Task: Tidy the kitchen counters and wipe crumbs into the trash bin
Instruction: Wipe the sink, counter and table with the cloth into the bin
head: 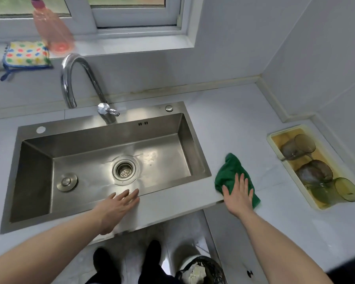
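Right hand (238, 196): flat, fingers straight and spread, palm down on the green cloth (232, 177), right of centre in the frame.
Green cloth: crumpled on the white counter (244, 128), just beside the sink's right rim and near the counter's front edge; its far end sticks up past the fingertips.
Left hand (116, 210): open, fingers straight and close together, lying over the front rim of the sink (29, 218), fingertips reaching toward the basin; it holds nothing.
Sink: steel, rectangular, filling the centre left; a round drain strainer (124, 169) sits in the floor and a flat metal stopper (67, 182) lies to its left.
Faucet (78, 78): chrome gooseneck behind the basin, spout curving to the left.
Trash bin (201, 270): bottom centre, on the floor below the counter edge, black liner, crumpled white paper inside.
Tray (273, 138): pale yellow, right edge of the frame, well apart from the cloth; tinted glasses (297, 147) lie in it on their sides.
Window sill, upper left: a spotted multicoloured cloth (26, 55) and a blurred pink bottle (51, 31).
Floor, bottom centre: two dark shoes (152, 253).
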A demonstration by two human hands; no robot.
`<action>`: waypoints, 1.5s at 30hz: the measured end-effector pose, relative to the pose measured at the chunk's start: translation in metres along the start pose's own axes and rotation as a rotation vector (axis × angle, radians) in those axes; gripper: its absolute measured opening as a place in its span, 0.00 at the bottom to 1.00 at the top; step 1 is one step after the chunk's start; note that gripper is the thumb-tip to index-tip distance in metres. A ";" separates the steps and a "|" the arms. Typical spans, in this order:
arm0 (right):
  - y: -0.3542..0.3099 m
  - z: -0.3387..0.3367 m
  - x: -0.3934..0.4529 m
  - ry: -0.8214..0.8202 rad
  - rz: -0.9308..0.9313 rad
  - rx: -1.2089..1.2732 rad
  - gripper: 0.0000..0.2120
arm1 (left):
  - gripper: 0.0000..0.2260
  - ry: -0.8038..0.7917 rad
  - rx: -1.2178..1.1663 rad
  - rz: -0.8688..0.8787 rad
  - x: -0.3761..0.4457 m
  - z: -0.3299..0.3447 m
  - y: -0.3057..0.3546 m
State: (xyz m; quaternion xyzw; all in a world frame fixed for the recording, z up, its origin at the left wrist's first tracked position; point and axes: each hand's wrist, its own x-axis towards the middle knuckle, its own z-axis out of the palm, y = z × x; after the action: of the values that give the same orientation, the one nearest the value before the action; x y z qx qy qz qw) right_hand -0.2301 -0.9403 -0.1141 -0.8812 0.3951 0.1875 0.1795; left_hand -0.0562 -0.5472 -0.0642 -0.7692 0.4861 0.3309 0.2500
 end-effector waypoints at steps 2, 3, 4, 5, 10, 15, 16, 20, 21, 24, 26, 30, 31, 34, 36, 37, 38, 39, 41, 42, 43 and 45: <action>0.018 -0.014 0.013 0.003 0.085 0.014 0.36 | 0.49 -0.004 0.027 0.017 0.001 -0.002 -0.001; 0.022 -0.020 0.020 -0.007 0.120 0.029 0.37 | 0.48 0.006 0.036 0.027 0.002 -0.003 -0.002; 0.022 -0.025 0.026 -0.028 0.152 0.049 0.37 | 0.48 0.011 0.037 0.034 0.001 -0.004 -0.001; 0.018 -0.029 0.031 -0.044 0.180 0.061 0.37 | 0.47 0.013 0.031 0.031 0.000 -0.004 0.002; -0.041 -0.037 0.054 -0.074 0.147 0.079 0.37 | 0.39 0.074 -0.024 0.013 -0.001 0.002 0.013; -0.147 -0.030 0.076 -0.115 -0.149 0.021 0.33 | 0.40 0.083 -0.040 0.028 0.002 0.005 0.008; -0.167 -0.026 0.076 -0.142 -0.205 0.006 0.32 | 0.41 0.091 -0.043 0.033 0.002 0.005 0.006; -0.209 0.017 0.046 -0.333 -0.392 -0.129 0.38 | 0.41 0.058 -0.058 0.035 0.002 0.008 0.010; -0.204 0.026 0.041 -0.270 -0.377 -0.195 0.41 | 0.40 0.064 -0.079 0.021 0.005 0.012 0.010; -0.188 0.014 0.056 -0.098 -0.297 -0.371 0.37 | 0.41 0.105 -0.099 0.006 0.008 0.015 0.006; -0.181 -0.002 0.065 -0.164 -0.317 -0.394 0.32 | 0.41 0.083 -0.100 0.022 0.005 0.015 0.005; -0.196 -0.005 0.068 -0.234 -0.395 -0.231 0.28 | 0.42 0.157 -0.099 0.036 0.009 0.023 -0.002; -0.201 -0.002 0.068 -0.262 -0.409 -0.212 0.28 | 0.43 0.150 -0.094 0.047 0.010 0.024 -0.004; -0.219 0.014 0.074 -0.363 -0.402 -0.148 0.33 | 0.48 0.157 -0.088 0.068 0.011 0.024 -0.017; -0.233 0.026 0.084 -0.418 -0.387 -0.122 0.35 | 0.53 0.163 -0.077 0.075 0.014 0.028 -0.026; -0.236 0.031 0.089 -0.452 -0.372 -0.143 0.38 | 0.54 0.174 -0.066 0.082 0.015 0.029 -0.028; -0.239 0.036 0.092 -0.487 -0.352 -0.190 0.42 | 0.54 0.189 -0.061 0.088 0.016 0.031 -0.029; -0.241 0.043 0.097 -0.517 -0.333 -0.256 0.46 | 0.55 0.200 -0.067 0.089 0.017 0.033 -0.031; -0.243 0.055 0.105 -0.557 -0.295 -0.373 0.54 | 0.57 0.203 -0.071 0.095 0.019 0.035 -0.035; -0.244 0.062 0.109 -0.572 -0.281 -0.408 0.57 | 0.58 0.204 -0.075 0.097 0.020 0.037 -0.036; -0.245 0.069 0.111 -0.584 -0.268 -0.432 0.59 | 0.58 0.204 -0.085 0.098 0.020 0.038 -0.037; -0.244 0.085 0.114 -0.598 -0.261 -0.459 0.60 | 0.58 0.212 -0.113 0.105 0.022 0.043 -0.037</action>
State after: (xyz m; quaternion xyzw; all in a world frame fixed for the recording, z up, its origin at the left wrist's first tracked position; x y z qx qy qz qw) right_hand 0.0108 -0.8203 -0.2001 -0.8479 0.1579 0.4947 0.1072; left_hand -0.0268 -0.5151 -0.1069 -0.7863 0.5300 0.2869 0.1359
